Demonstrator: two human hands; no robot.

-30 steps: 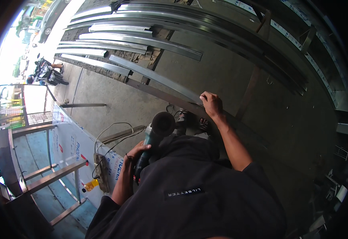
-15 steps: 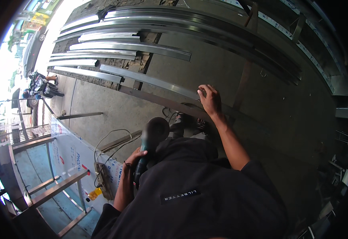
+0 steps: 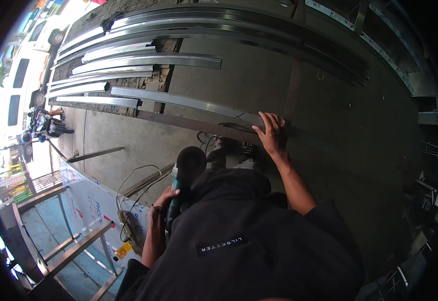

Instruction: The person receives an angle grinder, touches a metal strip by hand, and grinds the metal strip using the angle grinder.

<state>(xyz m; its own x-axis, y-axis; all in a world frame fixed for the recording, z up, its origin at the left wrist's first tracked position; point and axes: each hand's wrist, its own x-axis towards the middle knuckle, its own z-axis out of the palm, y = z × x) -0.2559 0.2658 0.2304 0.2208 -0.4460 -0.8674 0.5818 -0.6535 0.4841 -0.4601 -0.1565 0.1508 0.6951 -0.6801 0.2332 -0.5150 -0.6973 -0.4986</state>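
An angle grinder (image 3: 174,193) with a green body and a dark round disc stands upright at my left side. My left hand (image 3: 166,196) is closed round its body. Beyond my feet, a long silvery metal bar (image 3: 189,101) lies across a brown metal beam and the wooden boards. My right hand (image 3: 273,131) is at the bar's right part, fingers spread and slightly bent over it. Whether the fingertips touch the metal cannot be made out. Nothing shows in that hand.
Several more metal profiles (image 3: 143,62) lie side by side on a worn board (image 3: 159,80). The brown beam (image 3: 179,123) runs just beyond my feet. At left are a steel frame (image 3: 81,243), a film-covered sheet (image 3: 86,200) and a loose cable (image 3: 123,183). A motorcycle (image 3: 46,123) stands outside.
My right hand has moved slightly right, and its fingers have spread from a bent, gathered pose. The view has shifted a little. My left hand still holds the angle grinder.
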